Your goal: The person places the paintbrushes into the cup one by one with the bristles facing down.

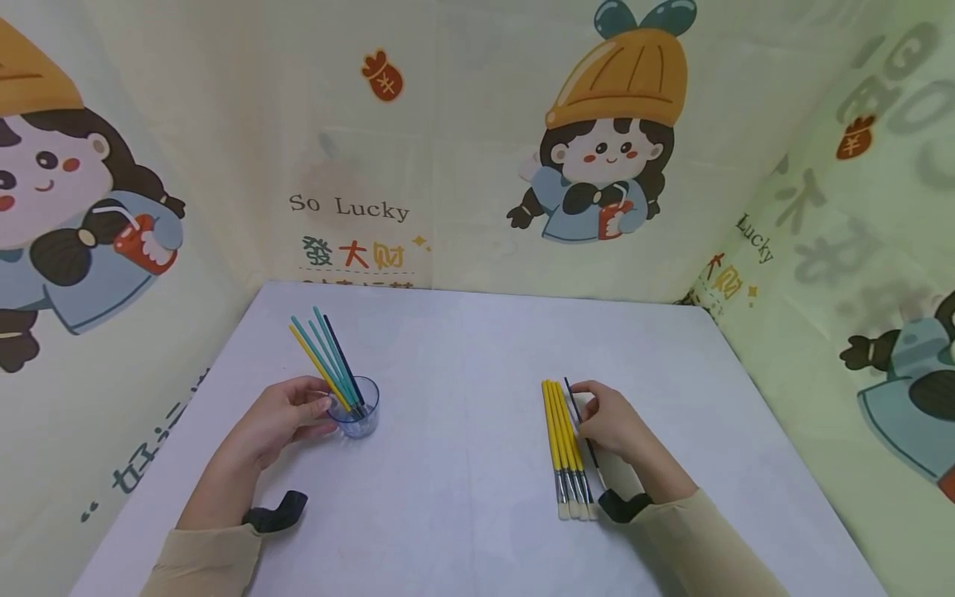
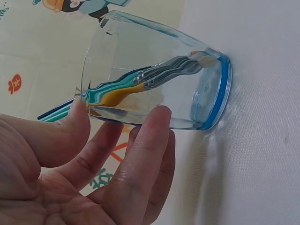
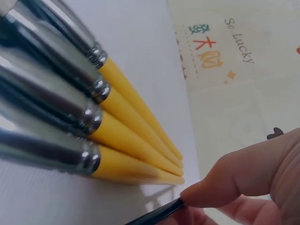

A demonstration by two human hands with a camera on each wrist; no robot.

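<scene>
We're looking at our right hand [image 1: 608, 423], palm down on the pale lilac tabletop [image 1: 462, 464], its fingers curled in a pinching grip round a thin dark-handled paintbrush [image 1: 584, 434]. That brush lies flat, its long axis running away from us, handle tip far, bristles near our wrist. Just to its left, touching side by side, lie four yellow-handled paintbrushes with silver ferrules [image 1: 564, 448], parallel, white bristles towards us. The wrist view shows our fingertip [image 3: 220, 185] pressed on the dark handle, right beside the yellow tips.

Across the tabletop, well apart, our left hand [image 1: 279, 419] reaches in from the side, thumb and fingers touching the wall of a clear blue-tinted plastic cup [image 1: 356, 406] in a light, steadying grip. The cup stands upright, and in it stands a bunch of teal, yellow and navy brushes [image 1: 324, 352], leaning up and to the left.
</scene>
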